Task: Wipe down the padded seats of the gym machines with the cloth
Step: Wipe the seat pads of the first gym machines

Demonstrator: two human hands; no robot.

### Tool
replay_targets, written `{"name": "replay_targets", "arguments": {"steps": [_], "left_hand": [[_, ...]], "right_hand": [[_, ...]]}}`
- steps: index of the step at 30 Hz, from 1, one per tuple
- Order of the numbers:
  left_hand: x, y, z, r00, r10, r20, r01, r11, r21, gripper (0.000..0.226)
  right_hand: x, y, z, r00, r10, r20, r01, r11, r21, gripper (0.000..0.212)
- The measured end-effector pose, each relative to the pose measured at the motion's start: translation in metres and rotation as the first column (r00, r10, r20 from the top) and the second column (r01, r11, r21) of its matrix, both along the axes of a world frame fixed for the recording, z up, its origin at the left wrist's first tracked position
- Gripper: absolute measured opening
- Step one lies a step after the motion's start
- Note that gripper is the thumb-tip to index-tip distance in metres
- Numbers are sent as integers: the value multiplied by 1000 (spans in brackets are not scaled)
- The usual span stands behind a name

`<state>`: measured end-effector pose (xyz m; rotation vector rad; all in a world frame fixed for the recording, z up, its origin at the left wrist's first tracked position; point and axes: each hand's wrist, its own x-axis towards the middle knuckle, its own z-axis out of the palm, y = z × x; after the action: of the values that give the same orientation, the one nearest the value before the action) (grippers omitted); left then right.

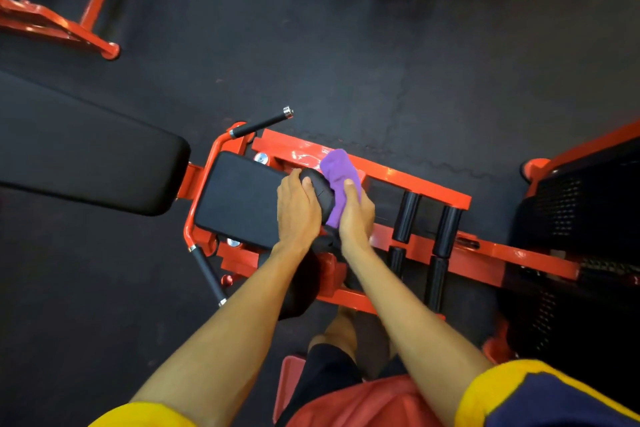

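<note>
At centre frame our left hand (pixel 298 208) grips the roller pad (pixel 320 192), our right hand (pixel 356 215) beside it holds the cloth (pixel 337 173); the seat (pixel 239 199) lies left, the backrest (pixel 86 156) farther left, foam rollers (pixel 446 229) right.

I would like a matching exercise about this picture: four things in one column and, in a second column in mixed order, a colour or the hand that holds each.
Column 1
1. cloth
2. round pad
3. machine frame
4. left sleeve

Column 2
a. orange-red
b. gripped by the left hand
c. yellow
d. held in the right hand

Pairs: 1-d, 2-b, 3-a, 4-c
</note>
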<state>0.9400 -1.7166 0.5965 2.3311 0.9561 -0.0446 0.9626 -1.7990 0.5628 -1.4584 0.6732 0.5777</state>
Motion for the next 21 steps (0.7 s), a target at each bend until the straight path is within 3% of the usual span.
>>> {"name": "replay_targets", "arguments": {"steps": [2, 5, 7, 9, 12, 15, 18, 21], "left_hand": [[-1, -5, -3, 998, 65, 9, -65, 998, -9, 40], [-3, -10, -5, 995, 93, 28, -93, 996, -8, 41], [-3, -12, -4, 994, 99, 44, -100, 995, 2, 42], [-3, -14, -4, 994, 95, 54, -96, 995, 12, 43], [-4, -12, -3, 994, 93, 60, -93, 996, 4, 43], [-5, -12, -2, 995, 85, 60, -83, 996, -29, 44], [-3, -2, -3, 997, 23, 79, -18, 998, -64, 43], [-1, 15, -8, 989, -91, 119, 103, 989, -106, 35]], "right_hand": [[-10, 7, 19, 972, 10, 233, 42, 975, -219, 53], [-14, 8, 3, 929, -18, 370, 110, 967, -228, 53], [-18, 2, -18, 951, -111, 289, 156, 978, -136, 62], [-16, -6, -28, 975, -198, 103, 203, 978, -44, 66], [-3, -12, -47, 983, -151, -102, 158, 985, 63, 34], [12, -20, -51, 980, -43, -193, 72, 986, 151, 30], [20, -27, -20, 989, 142, 40, -147, 969, 198, 20], [23, -28, -15, 866, 372, 334, -439, 886, 150, 33]]}}
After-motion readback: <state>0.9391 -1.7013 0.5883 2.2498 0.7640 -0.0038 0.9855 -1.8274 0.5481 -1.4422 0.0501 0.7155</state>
